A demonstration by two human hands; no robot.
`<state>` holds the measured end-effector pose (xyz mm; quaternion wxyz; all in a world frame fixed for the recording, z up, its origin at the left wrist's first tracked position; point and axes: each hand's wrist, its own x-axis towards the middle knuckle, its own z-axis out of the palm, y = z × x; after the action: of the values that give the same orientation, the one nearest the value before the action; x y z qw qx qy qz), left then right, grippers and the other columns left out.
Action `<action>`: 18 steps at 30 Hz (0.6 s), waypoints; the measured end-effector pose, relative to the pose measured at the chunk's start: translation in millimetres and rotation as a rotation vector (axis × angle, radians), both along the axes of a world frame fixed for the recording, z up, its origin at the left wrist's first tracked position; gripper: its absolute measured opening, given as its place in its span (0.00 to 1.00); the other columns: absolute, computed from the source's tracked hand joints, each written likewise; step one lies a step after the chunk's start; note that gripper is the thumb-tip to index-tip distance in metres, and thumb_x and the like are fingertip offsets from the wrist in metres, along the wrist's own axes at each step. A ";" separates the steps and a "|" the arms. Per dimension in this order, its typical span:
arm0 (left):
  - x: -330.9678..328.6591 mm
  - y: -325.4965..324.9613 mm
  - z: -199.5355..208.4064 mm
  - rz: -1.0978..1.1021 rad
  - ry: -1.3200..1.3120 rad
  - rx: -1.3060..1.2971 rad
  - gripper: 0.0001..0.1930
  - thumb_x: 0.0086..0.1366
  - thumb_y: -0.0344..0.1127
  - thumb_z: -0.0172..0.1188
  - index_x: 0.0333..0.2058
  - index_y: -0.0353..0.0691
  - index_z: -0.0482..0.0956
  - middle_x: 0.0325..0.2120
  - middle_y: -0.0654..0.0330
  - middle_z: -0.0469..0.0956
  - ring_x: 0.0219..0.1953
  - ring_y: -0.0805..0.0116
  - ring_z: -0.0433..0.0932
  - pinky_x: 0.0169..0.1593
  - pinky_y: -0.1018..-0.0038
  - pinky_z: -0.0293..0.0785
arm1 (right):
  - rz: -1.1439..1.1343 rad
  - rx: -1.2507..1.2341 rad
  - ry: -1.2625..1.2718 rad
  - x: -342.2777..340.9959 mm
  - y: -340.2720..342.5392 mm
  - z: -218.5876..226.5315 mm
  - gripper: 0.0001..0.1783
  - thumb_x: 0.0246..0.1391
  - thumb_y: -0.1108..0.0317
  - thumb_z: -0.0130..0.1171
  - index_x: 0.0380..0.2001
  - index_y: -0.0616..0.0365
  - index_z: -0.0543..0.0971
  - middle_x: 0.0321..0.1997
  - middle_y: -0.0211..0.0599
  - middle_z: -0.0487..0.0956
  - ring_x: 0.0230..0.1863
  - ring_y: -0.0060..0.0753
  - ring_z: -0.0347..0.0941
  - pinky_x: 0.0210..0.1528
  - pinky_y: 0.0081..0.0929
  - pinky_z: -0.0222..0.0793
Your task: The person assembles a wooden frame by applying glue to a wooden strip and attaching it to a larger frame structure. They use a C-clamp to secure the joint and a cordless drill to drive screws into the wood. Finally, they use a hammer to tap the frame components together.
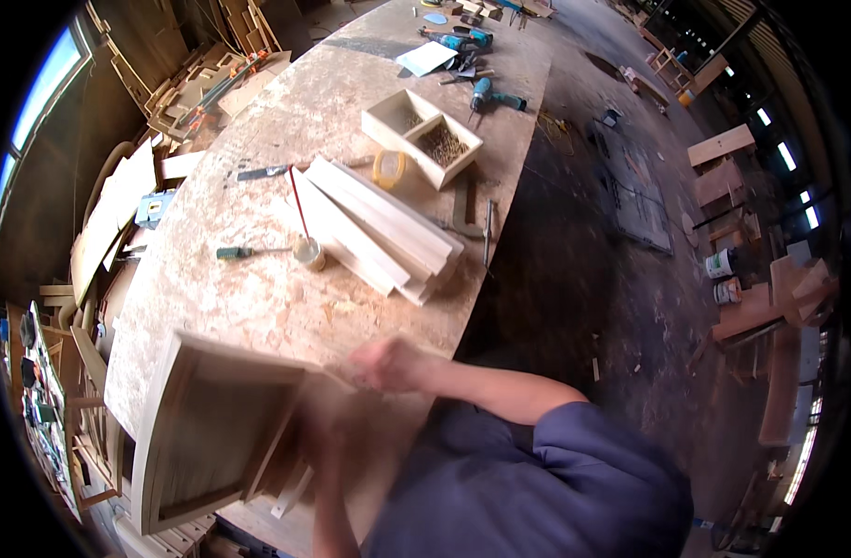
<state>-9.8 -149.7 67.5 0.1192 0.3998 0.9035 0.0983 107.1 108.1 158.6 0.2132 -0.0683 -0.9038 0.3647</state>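
A wooden cabinet-like frame [221,423] with a recessed panel stands tilted at the near left of the workbench. My right hand [388,364] is curled closed beside its upper right corner, and whatever the fingers hold is hidden. Lower down, my left hand [325,439] is at the frame's right side, smeared by motion, its fingers not readable. Beyond my hands lie several pale wood strips [374,228] in a stack. A small glue pot [308,253] with a red stick in it stands beside them, near a green-handled screwdriver [235,252].
The workbench [258,200] also carries a two-part wooden box [423,137] with screws, a yellow tape roll [388,169], a hammer [467,206], a cordless drill [486,96] and a white sheet [426,59]. Scrap boards [118,209] lean at the left. Buckets [721,263] stand on the right floor.
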 end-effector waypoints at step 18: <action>24.1 -9.7 16.4 0.136 -0.009 -0.248 0.22 0.49 0.42 0.68 0.41 0.37 0.75 0.46 0.42 0.74 0.52 0.36 0.71 0.57 0.47 0.69 | -0.681 0.688 -0.902 137.2 889.2 -142.2 0.28 0.53 0.69 0.59 0.58 0.64 0.75 0.53 0.59 0.79 0.55 0.61 0.75 0.59 0.48 0.71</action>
<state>14.3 -159.4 84.0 0.1646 0.3194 0.9332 -0.0044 244.2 997.3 16.4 -0.0731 -0.4243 -0.8973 -0.0970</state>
